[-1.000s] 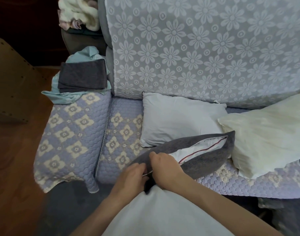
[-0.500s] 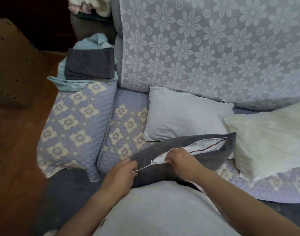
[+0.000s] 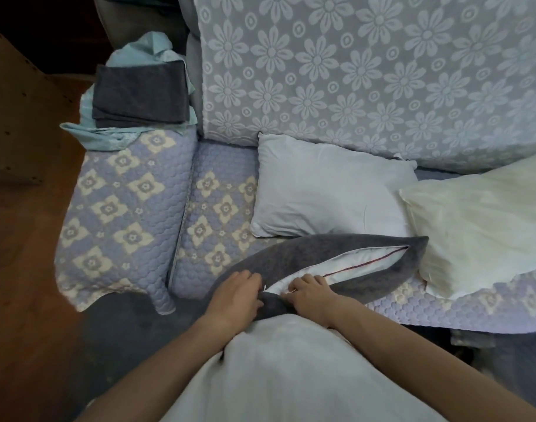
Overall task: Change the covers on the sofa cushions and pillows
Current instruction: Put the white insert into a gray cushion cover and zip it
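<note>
Back together at near end of grey cover (image 3: 291, 257): left hand (image 3: 236, 295) and right hand (image 3: 311, 292) pinching the opening's edges; closing barely begun.

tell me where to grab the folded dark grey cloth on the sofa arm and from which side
Take the folded dark grey cloth by its near edge, where the stacked layers show, coming from the front. It lies flat on a light blue cloth, so a hand should probably pinch all layers together, thumb on top, to keep the fold and leave the blue cloth behind.
</note>
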Motion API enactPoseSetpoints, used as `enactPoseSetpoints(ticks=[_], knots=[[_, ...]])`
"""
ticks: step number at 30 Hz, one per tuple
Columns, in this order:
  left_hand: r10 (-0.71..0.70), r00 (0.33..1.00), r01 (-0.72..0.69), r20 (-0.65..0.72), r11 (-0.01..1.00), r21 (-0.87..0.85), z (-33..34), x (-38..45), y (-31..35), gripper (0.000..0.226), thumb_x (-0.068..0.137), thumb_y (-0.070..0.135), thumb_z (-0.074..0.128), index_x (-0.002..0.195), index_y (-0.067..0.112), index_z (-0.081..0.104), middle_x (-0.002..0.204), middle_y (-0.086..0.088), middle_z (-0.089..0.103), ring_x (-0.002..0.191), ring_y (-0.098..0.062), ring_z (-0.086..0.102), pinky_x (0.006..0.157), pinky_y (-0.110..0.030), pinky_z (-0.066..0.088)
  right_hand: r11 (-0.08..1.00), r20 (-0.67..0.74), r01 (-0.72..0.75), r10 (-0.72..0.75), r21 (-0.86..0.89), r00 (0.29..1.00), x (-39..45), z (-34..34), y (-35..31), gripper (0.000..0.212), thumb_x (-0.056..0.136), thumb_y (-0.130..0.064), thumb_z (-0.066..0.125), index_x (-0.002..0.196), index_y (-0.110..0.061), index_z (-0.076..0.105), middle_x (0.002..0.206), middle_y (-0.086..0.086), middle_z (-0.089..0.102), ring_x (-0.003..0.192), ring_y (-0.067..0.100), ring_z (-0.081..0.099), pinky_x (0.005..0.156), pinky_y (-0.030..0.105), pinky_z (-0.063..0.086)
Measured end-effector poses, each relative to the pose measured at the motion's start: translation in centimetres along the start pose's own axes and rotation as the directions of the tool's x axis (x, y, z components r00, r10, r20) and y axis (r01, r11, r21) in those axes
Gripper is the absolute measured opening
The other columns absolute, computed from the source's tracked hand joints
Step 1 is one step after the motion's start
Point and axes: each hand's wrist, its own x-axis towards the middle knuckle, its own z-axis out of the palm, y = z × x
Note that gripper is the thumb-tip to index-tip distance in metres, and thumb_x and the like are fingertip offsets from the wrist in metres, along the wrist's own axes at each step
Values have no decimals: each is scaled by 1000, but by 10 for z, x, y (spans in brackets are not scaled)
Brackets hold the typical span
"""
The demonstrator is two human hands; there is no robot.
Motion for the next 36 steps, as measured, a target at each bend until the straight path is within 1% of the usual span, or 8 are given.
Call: enactPoseSetpoints(ticks=[4, 7, 12, 19, 25, 29, 34, 36], knots=[[-201, 980, 196, -3, 961, -195, 2, 3, -2, 17, 84, 25, 74, 84, 23, 57, 92, 2, 65, 90, -20, 59, 70, -33, 41, 873, -284, 37, 118, 486, 951, -3, -25, -13, 26, 94, -41, 56, 101, -21, 70, 108, 8, 68, 108, 30, 59, 91, 38, 48], [-298, 954, 293, 38, 893, -342, 2, 4, -8, 30, 75, 24, 84, 74, 26, 54, 76, 7, 63, 80, -19, 62, 67, -33, 46, 728, -215, 1, 201, 686, 956, -2, -37, -27, 32, 91, -46, 64, 95, -15, 69, 97, 7, 72, 95, 24, 64, 77, 33, 46], [-304, 953, 282, 6, 877, -389, 4, 0, -7, 26, 76, 19, 77, 70, 26, 53, 69, 10, 63, 75, -21, 64, 69, -39, 53, 744, -171, -41, 207, 667, 963, 4, -36, -48, 32, 92, -49, 62, 80, -19, 62, 98, 9, 71, 97, 28, 64, 71, 30, 38], [-277, 959, 229, -52, 873, -431, 10, -9, 2, 19, 85, 21, 69, 83, 23, 50, 74, 8, 55, 72, -15, 52, 57, -32, 37, 750, -232, -71, 292, 658, 928, -4, -42, -58, 23, 92, -41, 61, 86, -19, 66, 100, 8, 71, 98, 28, 65, 77, 34, 46], [-165, 967, 84, -196, 927, -365, 12, -22, 3, 12, 94, 21, 64, 105, 16, 63, 104, 2, 54, 97, -15, 53, 84, -34, 47, 810, -360, -75, 339, 581, 869, -11, -38, -61, 9, 96, -15, 51, 96, -16, 42, 100, 13, 64, 94, 34, 60, 69, 37, 38], [-141, 978, 103, -151, 966, -236, 12, -24, 6, 6, 96, 24, 60, 95, 19, 60, 94, 3, 52, 90, -17, 53, 73, -33, 41, 866, -361, -39, 247, 498, 899, -12, -34, -58, 10, 96, -16, 53, 106, -13, 52, 102, 15, 64, 97, 35, 62, 70, 36, 38], [-179, 964, 121, -198, 954, -275, 4, -26, 12, 7, 92, 25, 57, 88, 21, 61, 83, 4, 59, 79, -15, 56, 65, -30, 37, 969, -494, 212, -126, 123, 861, -21, -40, -62, 17, 87, -7, 55, 103, -9, 53, 101, 14, 66, 89, 38, 64, 66, 39, 35], [-235, 949, 163, -212, 937, -310, 1, -27, 11, 9, 92, 26, 62, 85, 20, 62, 82, 5, 59, 78, -15, 57, 66, -33, 41, 969, -515, 168, -52, 182, 855, -22, -43, -61, 10, 90, -11, 56, 99, -12, 53, 100, 13, 67, 90, 37, 64, 66, 37, 34]])
